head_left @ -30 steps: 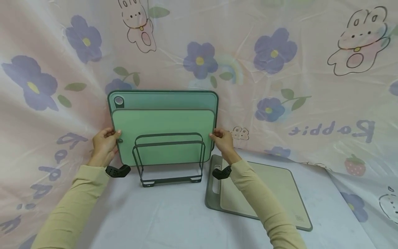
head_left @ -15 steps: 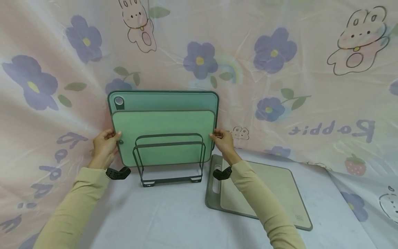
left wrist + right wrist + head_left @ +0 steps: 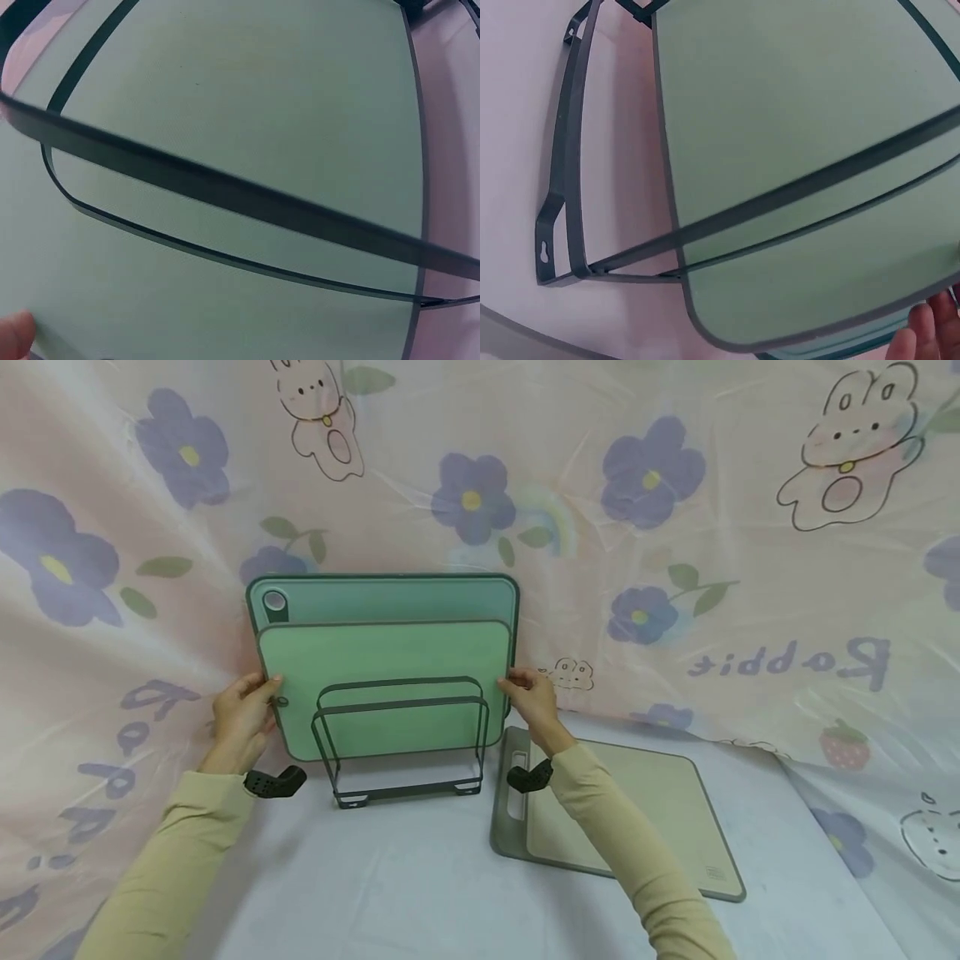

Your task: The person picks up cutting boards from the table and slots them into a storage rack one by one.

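Because the light-green board (image 3: 382, 652) stands upright behind the dark rack's hoops (image 3: 405, 702), the left hand (image 3: 242, 714) and right hand (image 3: 534, 702) pinch its opposite edges, apparently to steady it evenly.

Hung sheeting (image 3: 555, 410) (rabbit-and-flower print) suggests a makeshift booth.
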Available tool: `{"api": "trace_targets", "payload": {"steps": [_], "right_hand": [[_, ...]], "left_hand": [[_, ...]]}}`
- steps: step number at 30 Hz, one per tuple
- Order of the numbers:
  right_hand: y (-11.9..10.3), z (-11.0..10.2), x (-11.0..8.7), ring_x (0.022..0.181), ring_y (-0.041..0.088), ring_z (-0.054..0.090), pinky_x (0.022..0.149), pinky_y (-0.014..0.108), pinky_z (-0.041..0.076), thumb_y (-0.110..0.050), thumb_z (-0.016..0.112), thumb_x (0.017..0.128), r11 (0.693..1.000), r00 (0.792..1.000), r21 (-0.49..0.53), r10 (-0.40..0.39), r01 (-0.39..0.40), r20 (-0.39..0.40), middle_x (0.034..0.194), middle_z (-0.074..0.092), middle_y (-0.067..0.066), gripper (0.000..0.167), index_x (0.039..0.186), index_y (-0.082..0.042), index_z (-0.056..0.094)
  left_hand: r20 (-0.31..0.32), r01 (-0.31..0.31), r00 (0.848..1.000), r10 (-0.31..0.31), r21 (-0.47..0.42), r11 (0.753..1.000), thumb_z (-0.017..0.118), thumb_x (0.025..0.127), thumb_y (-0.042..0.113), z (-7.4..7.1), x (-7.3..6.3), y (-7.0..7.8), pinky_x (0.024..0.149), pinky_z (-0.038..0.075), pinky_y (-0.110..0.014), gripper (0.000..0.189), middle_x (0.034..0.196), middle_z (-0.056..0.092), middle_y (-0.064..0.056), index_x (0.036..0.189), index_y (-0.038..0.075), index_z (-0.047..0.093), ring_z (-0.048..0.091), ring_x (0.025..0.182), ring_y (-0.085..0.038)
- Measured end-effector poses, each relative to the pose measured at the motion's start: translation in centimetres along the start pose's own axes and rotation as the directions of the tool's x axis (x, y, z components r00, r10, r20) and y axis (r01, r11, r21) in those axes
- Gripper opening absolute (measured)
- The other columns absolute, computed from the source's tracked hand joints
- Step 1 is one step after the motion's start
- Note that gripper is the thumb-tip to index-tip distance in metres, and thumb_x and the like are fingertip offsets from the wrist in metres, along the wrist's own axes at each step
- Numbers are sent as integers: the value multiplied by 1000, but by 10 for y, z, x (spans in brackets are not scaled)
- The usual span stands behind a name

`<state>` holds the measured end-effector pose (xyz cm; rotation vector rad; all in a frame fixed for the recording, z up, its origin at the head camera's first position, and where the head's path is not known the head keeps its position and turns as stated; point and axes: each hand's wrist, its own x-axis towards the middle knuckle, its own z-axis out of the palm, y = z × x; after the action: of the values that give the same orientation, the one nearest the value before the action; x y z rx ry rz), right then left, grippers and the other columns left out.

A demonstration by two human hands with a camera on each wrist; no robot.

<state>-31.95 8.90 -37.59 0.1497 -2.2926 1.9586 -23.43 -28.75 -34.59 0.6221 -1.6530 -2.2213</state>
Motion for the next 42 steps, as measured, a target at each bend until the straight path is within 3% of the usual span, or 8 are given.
{"api": "trace_targets", "payload": {"steps": [6, 10, 14, 17, 23, 29, 36, 42], "right_hand": [[2, -7, -2, 107, 26, 55, 95, 44, 46, -15, 65, 95, 1000, 1000, 14, 25, -25, -4, 116, 59, 14, 29, 119, 0, 63], [2, -13, -4, 108, 27, 55, 96, 47, 44, -17, 65, 95, 999, 1000, 48, 26, -25, -16, 116, 59, 14, 31, 120, 0, 63], [1, -18, -6, 96, 21, 57, 86, 38, 49, -17, 65, 95, 997, 999, 77, -15, 19, -47, 104, 61, 8, 27, 117, -1, 64], [0, -22, -9, 85, 16, 58, 74, 30, 48, -14, 66, 94, 993, 996, 95, -56, 63, -73, 94, 62, 4, 23, 112, 0, 65], [-5, -29, -16, 85, 18, 59, 72, 29, 49, -16, 67, 93, 991, 994, 98, -84, 90, -67, 93, 63, 2, 26, 112, 2, 64], [-15, -36, -21, 89, 23, 59, 73, 29, 49, -12, 65, 93, 989, 994, 108, -101, 105, -40, 92, 63, 2, 29, 115, 6, 62], [-34, -50, -28, 87, 19, 58, 79, 37, 48, -11, 64, 93, 984, 988, 97, -148, 151, -44, 90, 61, 1, 21, 111, -1, 63], [-41, -67, -37, 90, 18, 57, 79, 33, 47, -13, 62, 94, 981, 985, 83, -171, 173, -25, 94, 61, 0, 24, 116, -2, 61]], "left_hand": [[1, 14, 1000, -14, -102, 995, 71, 90, 20, 2, -1, 0, 66, 44, -21, 61, 107, 51, 3, 144, 8, 44, 50, 88, -9], [-20, 1, 1000, -4, -164, 986, 71, 89, 18, 1, -1, 0, 64, 46, -22, 48, 107, 47, 1, 133, 11, 52, 47, 87, -11], [-8, -9, 1000, 8, -180, 984, 70, 90, 21, 0, -5, 1, 67, 44, -24, 32, 104, 44, 0, 117, 14, 54, 45, 87, -13], [-3, -6, 1000, 6, -183, 983, 70, 90, 22, 0, -8, 4, 73, 39, -28, 29, 100, 43, 0, 113, 15, 54, 43, 87, -14], [13, -4, 1000, 6, -193, 981, 72, 90, 21, -2, -14, 8, 75, 38, -34, 25, 91, 47, 0, 109, 16, 57, 45, 84, -16], [60, -81, 993, 99, -245, 966, 71, 90, 14, -5, -19, 15, 63, 48, -25, 19, 93, 49, -5, 105, 9, 61, 48, 77, -16], [140, -133, 973, 181, -299, 945, 68, 91, 6, 7, -26, 20, 60, 48, -20, 8, 91, 50, -6, 92, 3, 60, 49, 76, -16], [181, -203, 954, 238, -195, 960, 65, 94, 12, 24, -40, 21, 66, 50, -19, 7, 99, 49, -6, 96, 6, 62, 51, 80, -17]]}}
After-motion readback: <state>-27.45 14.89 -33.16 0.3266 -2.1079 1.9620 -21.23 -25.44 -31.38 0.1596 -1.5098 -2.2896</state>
